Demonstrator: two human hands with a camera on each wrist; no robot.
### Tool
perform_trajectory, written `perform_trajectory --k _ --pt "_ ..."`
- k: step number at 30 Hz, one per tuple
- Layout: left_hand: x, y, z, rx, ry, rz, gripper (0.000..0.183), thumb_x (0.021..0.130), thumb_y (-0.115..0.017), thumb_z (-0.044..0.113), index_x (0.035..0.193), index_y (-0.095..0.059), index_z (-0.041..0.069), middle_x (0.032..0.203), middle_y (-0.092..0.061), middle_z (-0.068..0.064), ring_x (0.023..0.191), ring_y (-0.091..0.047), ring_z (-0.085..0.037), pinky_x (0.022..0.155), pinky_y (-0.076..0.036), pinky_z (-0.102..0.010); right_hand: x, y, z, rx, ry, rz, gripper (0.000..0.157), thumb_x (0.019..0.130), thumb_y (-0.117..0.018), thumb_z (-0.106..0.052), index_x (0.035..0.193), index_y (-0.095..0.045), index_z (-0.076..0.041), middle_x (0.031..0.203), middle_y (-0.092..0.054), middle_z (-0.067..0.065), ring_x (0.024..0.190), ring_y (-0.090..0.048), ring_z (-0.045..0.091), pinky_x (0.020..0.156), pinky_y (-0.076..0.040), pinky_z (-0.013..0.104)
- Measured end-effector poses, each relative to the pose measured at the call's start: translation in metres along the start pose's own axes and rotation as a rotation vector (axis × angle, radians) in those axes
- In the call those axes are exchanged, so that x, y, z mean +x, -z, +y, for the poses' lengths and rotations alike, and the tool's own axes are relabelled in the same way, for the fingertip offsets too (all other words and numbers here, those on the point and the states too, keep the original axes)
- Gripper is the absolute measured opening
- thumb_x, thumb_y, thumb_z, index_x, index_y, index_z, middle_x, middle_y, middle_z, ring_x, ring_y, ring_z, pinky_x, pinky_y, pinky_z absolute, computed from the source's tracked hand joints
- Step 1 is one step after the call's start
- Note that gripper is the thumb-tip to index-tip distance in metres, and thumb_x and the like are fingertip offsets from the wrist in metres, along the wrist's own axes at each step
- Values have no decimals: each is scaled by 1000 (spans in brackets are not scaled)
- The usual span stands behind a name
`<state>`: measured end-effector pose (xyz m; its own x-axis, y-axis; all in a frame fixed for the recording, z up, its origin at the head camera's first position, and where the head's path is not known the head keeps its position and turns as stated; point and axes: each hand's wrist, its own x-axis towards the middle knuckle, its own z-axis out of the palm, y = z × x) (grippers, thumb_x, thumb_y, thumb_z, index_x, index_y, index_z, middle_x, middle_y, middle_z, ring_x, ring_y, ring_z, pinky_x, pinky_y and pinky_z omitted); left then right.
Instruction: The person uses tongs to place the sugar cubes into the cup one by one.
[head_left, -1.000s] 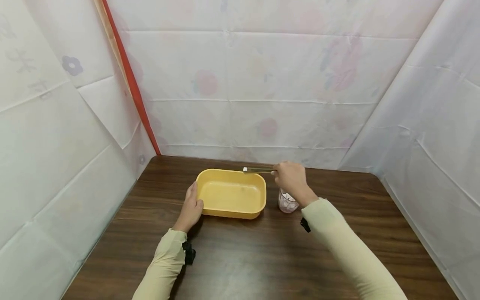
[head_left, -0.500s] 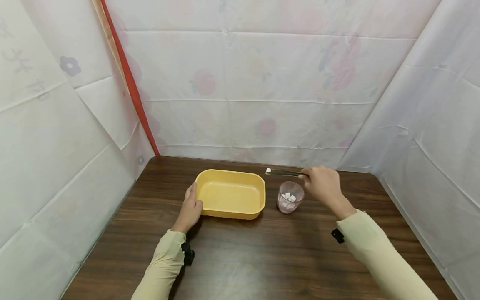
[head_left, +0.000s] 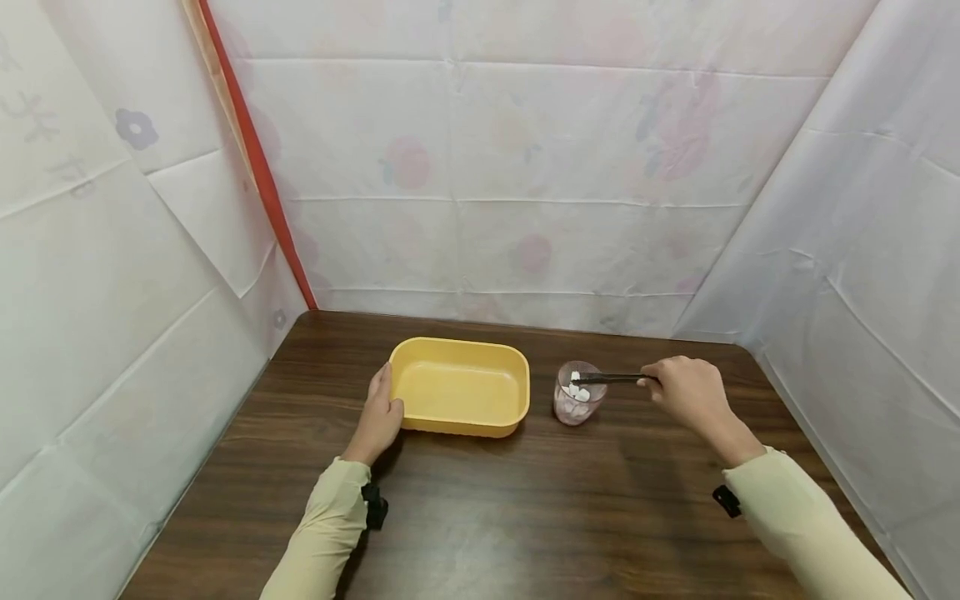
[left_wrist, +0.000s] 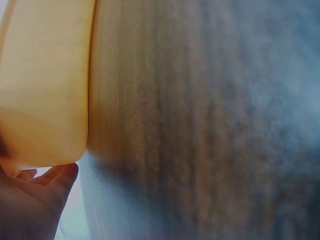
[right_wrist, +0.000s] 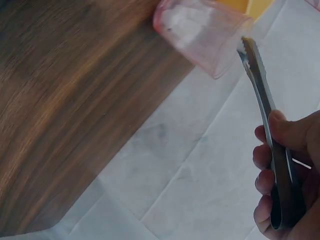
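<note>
My left hand (head_left: 377, 421) holds the left end of a yellow plastic basin (head_left: 459, 429), with the thumb at its near corner. In the left wrist view, fingers (left_wrist: 65, 177) touch the basin's end wall (left_wrist: 45, 115). My right hand (head_left: 688, 392) grips metal tongs (head_left: 611, 377), fingers and thumb wrapped around the handle. The tongs' tips reach over the rim of a clear pinkish cup (head_left: 573, 412). Several small white cubes (head_left: 577, 392) lie in the cup; one shows at the tips, but whether it is pinched I cannot tell. No cubes show inside the basin.
Both containers stand on a dark wood-grain table (head_left: 480, 517), the cup right of the basin. A white printed sheet (head_left: 510, 167) hangs behind the table, with more sheeting at both sides. A red strip (head_left: 255, 150) runs down the back left corner.
My right hand has moved right, from over the basin's right edge to right of the cup. The tongs have gone from above the basin to the cup's mouth. My left hand keeps its place.
</note>
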<state>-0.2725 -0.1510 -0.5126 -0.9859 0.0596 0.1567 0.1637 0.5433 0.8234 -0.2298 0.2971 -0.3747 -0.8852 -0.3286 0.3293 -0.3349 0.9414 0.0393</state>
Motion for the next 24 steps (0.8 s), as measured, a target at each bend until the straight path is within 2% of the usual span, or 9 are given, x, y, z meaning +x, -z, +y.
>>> perform_trajectory --k 3,6,11,15,19,24 --pt "0 0 -1 -1 11 -4 69 93 -36 2 153 -2 3 156 -8 -19 139 -18 -33 109 -20 -49 4 -5 3 -37 53 -10 10 82 -74 -15 89 -78 -9 72 -68 5 44 -40 8 43 -26 27" --pt "0 -1 -2 -3 23 -10 68 93 -35 3 153 -1 4 156 -7 -18 139 -17 -32 109 -20 -49 8 -9 3 -88 107 0 3 79 -76 -14 78 -76 -11 61 -62 1 43 -39 10 45 -27 28" --pt "-2 -2 -4 -7 30 -13 69 93 -36 3 153 -1 5 156 -7 -17 140 -17 -32 109 -20 -49 15 -12 0 -156 186 24 19 70 -82 -16 61 -66 -16 56 -58 -1 52 -53 19 49 -36 35" --pt "-2 -2 -4 -8 26 -5 69 93 -36 2 153 -3 4 156 -8 -17 140 -17 -31 109 -20 -48 20 -16 -2 -201 274 46 15 67 -84 -19 66 -70 -15 61 -62 -1 58 -56 21 52 -38 37" --pt "-2 -3 -3 -9 18 1 68 93 -36 3 153 -4 4 156 -9 -17 139 -18 -31 109 -20 -48 26 -18 -3 -245 352 25 13 67 -85 -21 72 -74 -16 65 -64 -3 61 -55 20 53 -36 35" --pt "-1 -2 -2 -12 17 4 69 92 -36 3 153 -5 4 156 -9 -16 140 -18 -30 109 -20 -47 30 -20 -2 -270 422 3 16 66 -85 -22 66 -69 -17 63 -61 -5 61 -53 18 54 -34 35"
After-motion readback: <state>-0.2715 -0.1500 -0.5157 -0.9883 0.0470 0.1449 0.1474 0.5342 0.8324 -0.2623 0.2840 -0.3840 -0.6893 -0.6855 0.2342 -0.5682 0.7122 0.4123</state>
